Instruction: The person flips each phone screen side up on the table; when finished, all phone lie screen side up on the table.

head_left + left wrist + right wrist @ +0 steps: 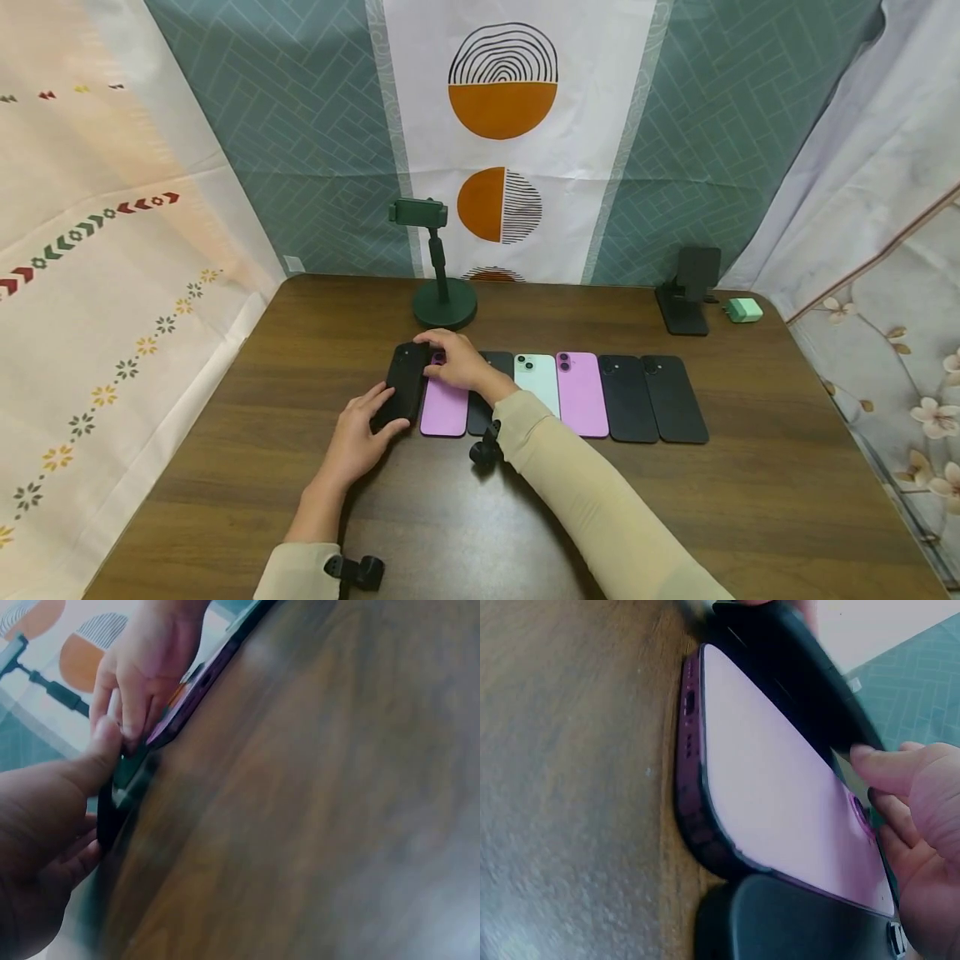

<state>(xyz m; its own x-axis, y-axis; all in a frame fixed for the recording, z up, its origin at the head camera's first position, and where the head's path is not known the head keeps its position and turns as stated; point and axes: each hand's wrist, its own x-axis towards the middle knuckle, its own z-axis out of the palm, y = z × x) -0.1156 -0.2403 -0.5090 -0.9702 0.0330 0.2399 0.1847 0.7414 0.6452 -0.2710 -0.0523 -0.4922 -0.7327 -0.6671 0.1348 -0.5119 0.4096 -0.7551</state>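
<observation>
A black phone (405, 379) stands at the left end of a row of phones, tilted up from the tabletop in the right wrist view. My left hand (352, 442) grips its lower part, with the thumb at the bottom end and the fingers along the left side. At its upper right, my right hand (461, 362) pinches the same phone. Beneath the right hand lies a pink phone (444, 408), back up, close beside the black one. A dark phone (480, 412) comes after it, partly hidden by the right hand and wrist.
Rightward the row continues with a mint phone (542, 387), another pink phone (582, 396) and two dark phones (628, 400). Behind stand a green phone stand (444, 304), a black stand (682, 308) and a green charger (744, 310). The wooden table (450, 517) meets hanging cloth.
</observation>
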